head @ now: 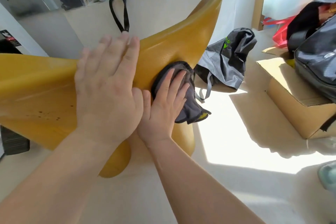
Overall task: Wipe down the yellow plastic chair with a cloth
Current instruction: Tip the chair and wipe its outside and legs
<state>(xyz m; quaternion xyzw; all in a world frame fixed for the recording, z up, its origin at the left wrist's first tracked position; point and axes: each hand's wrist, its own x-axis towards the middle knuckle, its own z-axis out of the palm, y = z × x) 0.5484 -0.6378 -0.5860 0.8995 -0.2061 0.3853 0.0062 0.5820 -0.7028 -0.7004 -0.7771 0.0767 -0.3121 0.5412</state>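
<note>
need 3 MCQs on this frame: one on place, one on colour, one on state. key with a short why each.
1. Where is the cloth?
A. lying loose on the floor
B. under the right hand, against the yellow chair
C. folded on a cardboard box

2. What colour is the cloth?
A. dark grey
B. white
C. red

3. How does the left hand lie?
A. curled in a fist, off the chair
B. pinching a corner of the cloth
C. flat on the chair, fingers straight

Key:
1 B: the right hand's straight fingers press the cloth onto the chair's surface.
2 A: the fabric shows dark grey with a darker edge around the hand.
3 C: the palm and spread fingers lie on the yellow plastic, beside the cloth, not on it.
</note>
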